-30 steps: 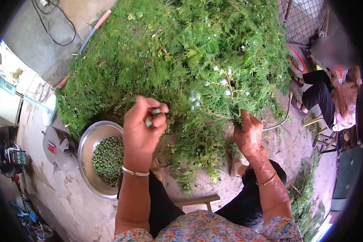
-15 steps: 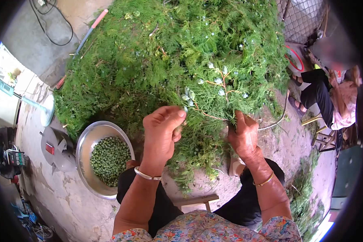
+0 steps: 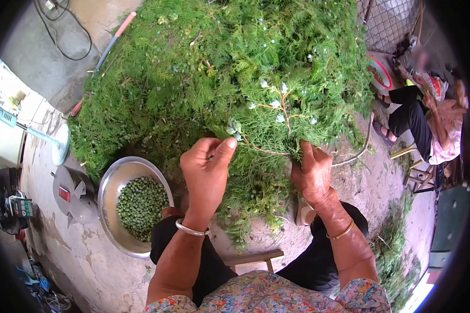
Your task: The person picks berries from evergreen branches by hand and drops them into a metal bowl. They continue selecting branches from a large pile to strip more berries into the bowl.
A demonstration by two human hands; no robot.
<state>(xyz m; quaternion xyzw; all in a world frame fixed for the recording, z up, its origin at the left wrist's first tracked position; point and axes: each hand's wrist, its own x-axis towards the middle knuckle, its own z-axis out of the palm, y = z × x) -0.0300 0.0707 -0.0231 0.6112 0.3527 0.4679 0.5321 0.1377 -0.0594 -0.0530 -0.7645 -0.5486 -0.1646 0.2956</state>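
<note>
My right hand (image 3: pixel 314 169) is closed on the stem of a green sprig (image 3: pixel 284 107) with orange-brown twigs and pale bluish cones. My left hand (image 3: pixel 208 164) has its thumb and fingers pinched together at the sprig's left tip, beside a pale cone cluster (image 3: pixel 234 128); what lies between those fingers is hidden. Behind both hands rises a large heap of green branches (image 3: pixel 193 78). A metal basin (image 3: pixel 107 208) holding many small green cones (image 3: pixel 141 206) stands on the floor to the left of my left hand.
A pedestal fan (image 3: pixel 61 143) and a grey metal object (image 3: pixel 78 201) stand at left. A long-handled tool (image 3: pixel 112 44) leans by the heap. At right a person (image 3: pixel 415 117) sits near a red-rimmed container (image 3: pixel 385 73). Cut greenery (image 3: pixel 397 250) lies lower right.
My left hand has moved slightly left and its fingers look more curled under the thumb. The sprig and my right hand have shifted slightly left. The seated person's upper body has shifted.
</note>
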